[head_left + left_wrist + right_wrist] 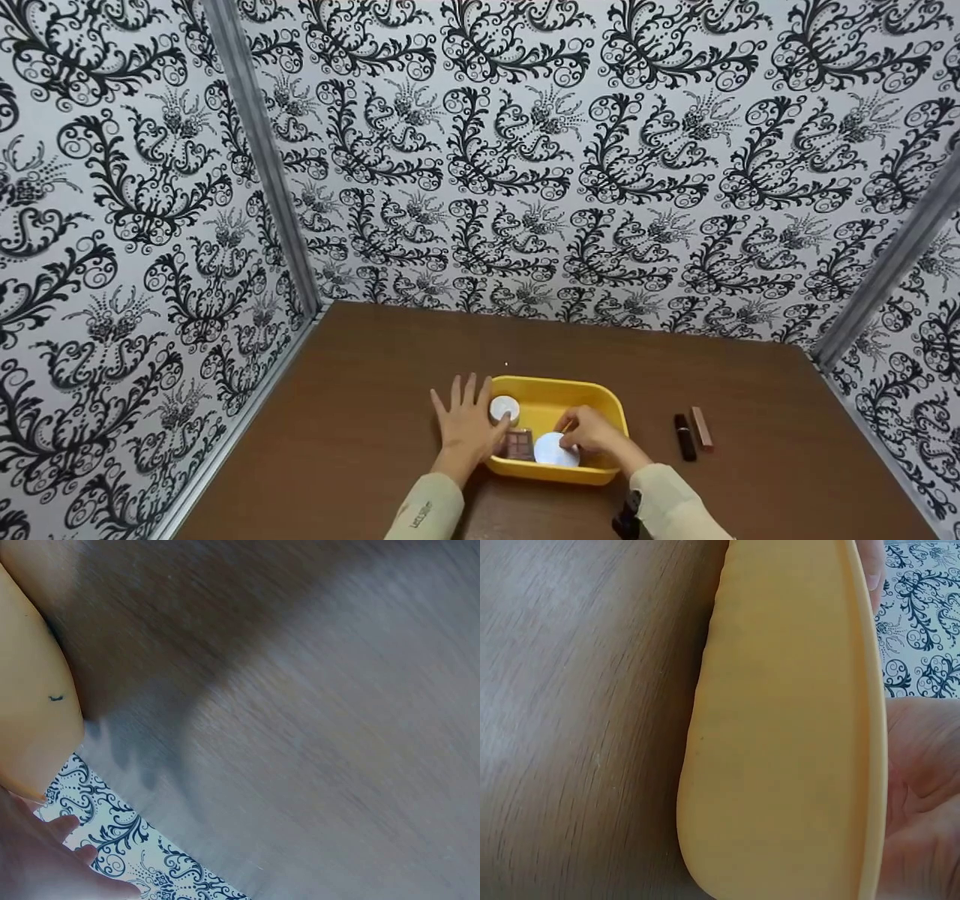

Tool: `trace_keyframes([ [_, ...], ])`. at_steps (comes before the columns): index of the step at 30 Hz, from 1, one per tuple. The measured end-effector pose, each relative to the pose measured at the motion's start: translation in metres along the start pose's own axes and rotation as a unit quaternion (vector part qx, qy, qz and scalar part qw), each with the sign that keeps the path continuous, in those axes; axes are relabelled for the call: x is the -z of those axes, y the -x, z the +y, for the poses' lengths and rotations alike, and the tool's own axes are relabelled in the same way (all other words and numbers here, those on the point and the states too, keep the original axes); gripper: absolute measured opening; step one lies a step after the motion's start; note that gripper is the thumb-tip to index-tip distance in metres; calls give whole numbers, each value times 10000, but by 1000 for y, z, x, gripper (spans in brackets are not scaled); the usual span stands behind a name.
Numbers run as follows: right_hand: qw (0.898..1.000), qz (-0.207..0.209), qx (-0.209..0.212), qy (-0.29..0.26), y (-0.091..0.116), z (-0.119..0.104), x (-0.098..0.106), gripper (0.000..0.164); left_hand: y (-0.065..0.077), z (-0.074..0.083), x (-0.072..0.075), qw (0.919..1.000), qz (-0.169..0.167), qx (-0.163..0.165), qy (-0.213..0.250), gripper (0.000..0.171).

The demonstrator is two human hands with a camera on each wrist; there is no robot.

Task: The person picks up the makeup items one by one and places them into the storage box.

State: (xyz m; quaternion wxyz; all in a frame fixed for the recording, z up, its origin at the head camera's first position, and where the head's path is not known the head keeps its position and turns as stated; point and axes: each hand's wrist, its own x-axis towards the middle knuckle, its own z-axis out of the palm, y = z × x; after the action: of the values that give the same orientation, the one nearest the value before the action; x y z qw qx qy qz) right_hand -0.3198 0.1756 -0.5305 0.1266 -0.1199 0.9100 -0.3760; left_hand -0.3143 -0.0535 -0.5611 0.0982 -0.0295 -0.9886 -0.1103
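Note:
A yellow plastic tub [574,385] stands on the brown table. My left hand [465,431] lies over its left rim, fingers straight and spread, the thumb reaching inside. By that thumb are a small white round container [504,408] and a palette with brownish square pans [518,444]. My right hand [594,431] reaches in over the right side and pinches the edge of a white round disc [553,450] with curled fingers. The left wrist view catches only part of the left fingers [56,862] below the tub wall. In the right wrist view the tub wall hides the right fingertips.
To the right of the tub, a black lipstick tube [685,437] and a slim pink box [702,428] lie side by side on the brown table [360,420]. White panels with black scrollwork [525,150] enclose the table at the back and sides.

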Motion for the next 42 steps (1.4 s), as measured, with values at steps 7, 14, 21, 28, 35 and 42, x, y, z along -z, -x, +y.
trace_keyframes([
  [7,9998,-7,-215,-27,3,-4,-2,19,0,-1,0,10000,24,-12,25,78],
  [14,9993,52,-366,18,2,-4,-1,17,-1,0,1,10000,61,3,-4,78],
  [21,9988,206,-433,82,2,-4,0,16,-1,1,2,10000,74,1,-17,76],
  [28,9993,151,-356,5,5,-3,2,15,1,0,2,10000,4,-3,-10,77],
  [35,9994,122,-311,-73,7,-5,7,14,-1,1,3,10000,14,-8,29,77],
  [42,9967,97,-735,-331,8,-8,9,16,1,1,3,10000,54,-5,41,76],
])
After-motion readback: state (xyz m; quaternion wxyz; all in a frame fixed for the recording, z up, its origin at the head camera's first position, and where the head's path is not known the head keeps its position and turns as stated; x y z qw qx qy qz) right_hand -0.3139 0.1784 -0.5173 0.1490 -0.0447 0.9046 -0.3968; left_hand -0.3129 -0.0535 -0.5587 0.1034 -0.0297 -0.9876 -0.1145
